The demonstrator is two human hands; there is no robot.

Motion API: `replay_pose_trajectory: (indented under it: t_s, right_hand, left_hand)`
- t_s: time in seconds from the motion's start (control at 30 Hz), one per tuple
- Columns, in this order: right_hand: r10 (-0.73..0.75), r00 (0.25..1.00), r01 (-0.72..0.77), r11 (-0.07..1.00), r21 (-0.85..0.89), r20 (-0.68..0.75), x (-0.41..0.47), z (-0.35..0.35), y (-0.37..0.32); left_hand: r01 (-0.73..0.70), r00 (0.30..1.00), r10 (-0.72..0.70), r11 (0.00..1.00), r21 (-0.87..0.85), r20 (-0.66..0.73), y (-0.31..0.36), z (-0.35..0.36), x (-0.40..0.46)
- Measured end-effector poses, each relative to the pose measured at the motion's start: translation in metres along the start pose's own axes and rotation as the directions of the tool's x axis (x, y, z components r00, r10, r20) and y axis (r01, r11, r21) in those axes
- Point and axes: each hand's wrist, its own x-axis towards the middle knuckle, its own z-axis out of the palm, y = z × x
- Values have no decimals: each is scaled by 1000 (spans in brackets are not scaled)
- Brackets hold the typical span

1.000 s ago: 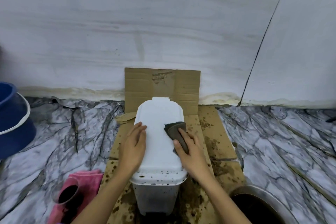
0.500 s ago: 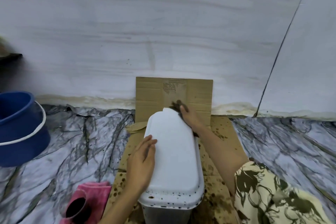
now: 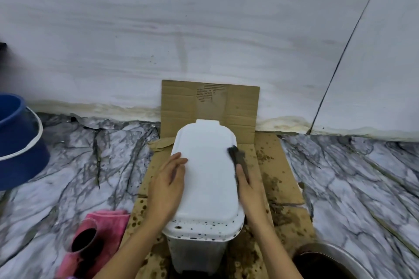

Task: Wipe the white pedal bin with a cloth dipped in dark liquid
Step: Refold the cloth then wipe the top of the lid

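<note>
Cloth back at the lid's right edge, drawn in from the far end

The right hand (image 3: 248, 186) presses the dark cloth (image 3: 237, 154) against the right rim of the white pedal bin (image 3: 207, 179), its grip on it half hidden, cloth ahead of its fingertips; the left hand (image 3: 167, 184) lies flat and open on the lid as before, bin on spattered cardboard (image 3: 267, 165)

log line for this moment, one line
step: wiping lid right edge | left hand: flat on white pedal bin lid | right hand: presses dark cloth | spots: front rim unwiped
</note>
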Motion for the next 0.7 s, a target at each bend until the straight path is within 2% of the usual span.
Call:
replay_pose_trajectory:
  t_s: [0.07, 0.13, 0.27, 0.37, 0.5, 0.7]
  right_hand:
    - [-27, 997, 34, 995, -93, 71, 26, 6, -11]
    - [19, 996, -4, 985, -171, 83, 59, 11, -19]
    - [107, 982, -92, 991, -99, 156, 117, 16, -34]
    - [97, 986, -89, 994, -63, 133, 129, 23, -33]
    - [15, 999, -15, 1000, 2, -41, 84, 12, -13]
    - [-173, 984, 170, 984, -58, -48, -37, -12, 5]
  left_hand:
    - [14, 1000, -14, 1000, 5, -7, 0, 0, 1]
    - [16, 1000, -16, 1000, 22, -2, 0, 0, 1]
    - [-5, 1000, 4, 999, 46, 10, 2, 2, 5]
    - [-1, 1000, 1, 999, 33, -13, 0, -1, 4]
    - [-5, 1000, 5, 1000, 6, -11, -1, -2, 3]
    - [-15, 1000, 15, 1000, 10, -16, -2, -1, 3]
